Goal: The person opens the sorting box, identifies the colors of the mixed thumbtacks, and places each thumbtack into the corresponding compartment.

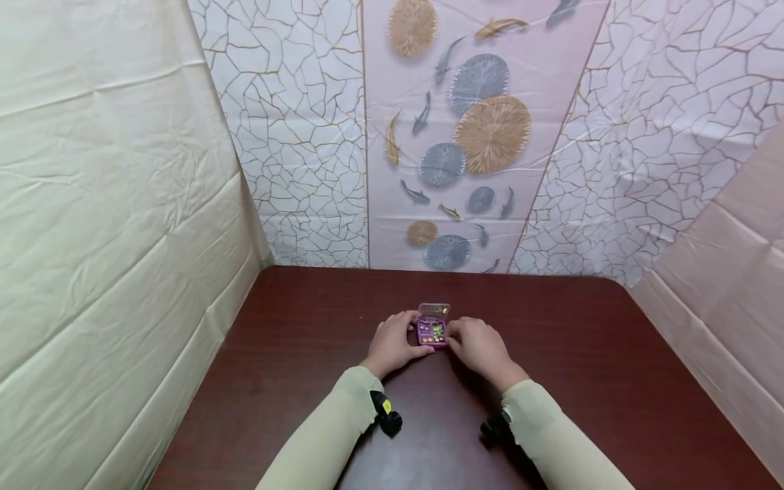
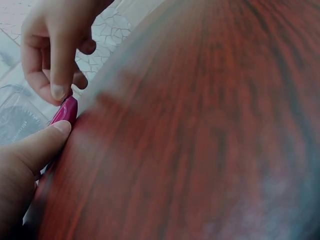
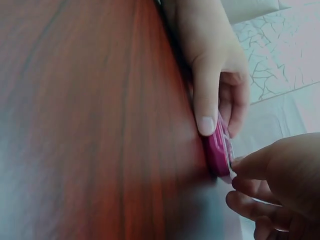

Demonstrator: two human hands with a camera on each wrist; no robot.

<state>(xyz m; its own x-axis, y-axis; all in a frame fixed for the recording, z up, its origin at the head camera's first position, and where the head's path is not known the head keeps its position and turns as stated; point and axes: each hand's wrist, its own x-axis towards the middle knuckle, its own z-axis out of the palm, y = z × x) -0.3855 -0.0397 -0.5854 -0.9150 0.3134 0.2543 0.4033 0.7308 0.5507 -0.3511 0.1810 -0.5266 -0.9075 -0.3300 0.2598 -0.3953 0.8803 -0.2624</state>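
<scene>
A small purple case (image 1: pixel 432 342) stands on the table with its clear lid (image 1: pixel 435 311) raised at the back. Inside are small green, orange and pink pieces (image 1: pixel 437 329). My left hand (image 1: pixel 392 344) grips the case from the left, its thumb along the near side and fingers behind. In the right wrist view that thumb presses on the purple side (image 3: pixel 216 152). At the right edge, my right hand (image 1: pixel 480 346) has bent fingers with the tips touching the case. A tiny dark bit shows by these tips in the left wrist view; whether they pinch it is unclear.
The dark red-brown wooden table (image 1: pixel 318 306) extends around both hands. Patterned cloth (image 1: pixel 306 136) hangs behind its far edge, and cream cloth (image 1: pixel 122 204) hangs along the left. Each sleeve carries a black wrist camera, the left one (image 1: pixel 387 415) and the right one (image 1: pixel 495 429).
</scene>
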